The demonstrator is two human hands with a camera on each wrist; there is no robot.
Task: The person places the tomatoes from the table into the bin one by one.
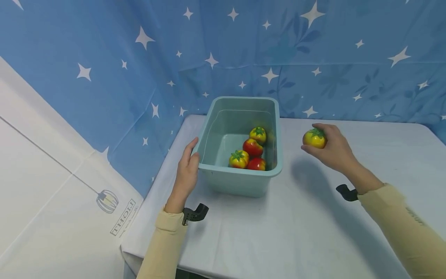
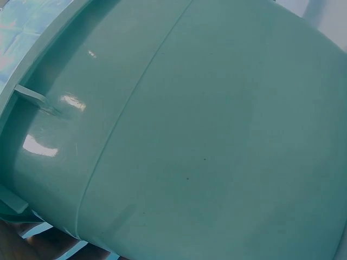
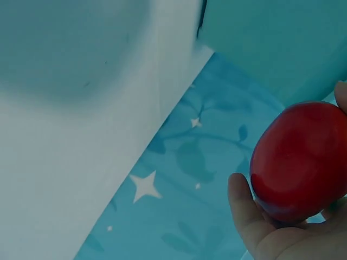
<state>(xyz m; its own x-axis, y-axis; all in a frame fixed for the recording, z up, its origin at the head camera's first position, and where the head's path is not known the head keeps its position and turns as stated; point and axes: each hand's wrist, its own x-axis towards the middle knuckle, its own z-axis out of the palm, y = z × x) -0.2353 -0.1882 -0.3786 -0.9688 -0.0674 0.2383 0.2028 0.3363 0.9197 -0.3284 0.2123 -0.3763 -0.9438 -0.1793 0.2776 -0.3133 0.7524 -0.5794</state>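
A light green plastic bin [image 1: 240, 182] stands on the table. My left hand [image 1: 186, 174] grips its rim at the left front corner; in the left wrist view the bin's outer wall [image 2: 206, 135] fills most of the frame. To the bin's right, my right hand [image 1: 331, 149] holds a yellow-and-red tomato [image 1: 314, 138] with a green leafy top, above the tablecloth. The right wrist view shows this tomato's red underside [image 3: 301, 162] between thumb and fingers. Several similar tomatoes, among them a red one [image 1: 253, 147], lie inside the bin along its right side.
A white cloth [image 1: 313, 232] covers the table. Behind it hangs a blue curtain [image 1: 237, 46] with white stars, and at the left is a pale printed cloth [image 1: 69, 193]. The right arm's shadow falls on the tablecloth.
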